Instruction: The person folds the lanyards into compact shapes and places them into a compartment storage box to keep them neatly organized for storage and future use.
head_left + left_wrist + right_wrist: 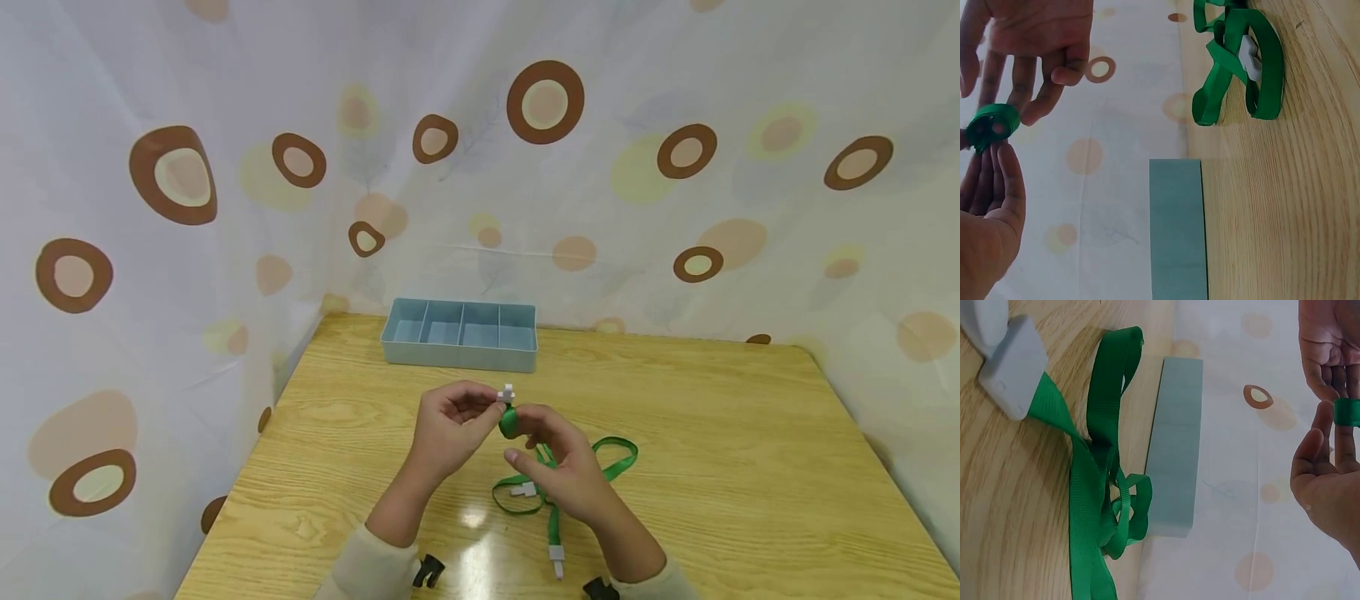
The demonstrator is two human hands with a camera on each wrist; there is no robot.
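Note:
A green lanyard wound into a small coil (508, 422), with a white plastic clip (507, 393) standing up at its top, is held above the table. My left hand (450, 425) pinches it between thumb and fingertips. Close on its right side is my right hand (558, 467), its fingers loosely bent against the coil and its thumb apart from it. In the left wrist view the coil (994, 119) appears as a ring between both hands' fingertips. Below the right hand, more green lanyard (618, 458) lies loosely looped on the table, with white clips (556, 557) on it.
A blue-grey tray (461, 357) with several compartments stands at the back of the wooden table (712, 433). Behind and beside it hangs a patterned white cloth (465, 192). Black strap buckles (428, 571) show near both sleeves.

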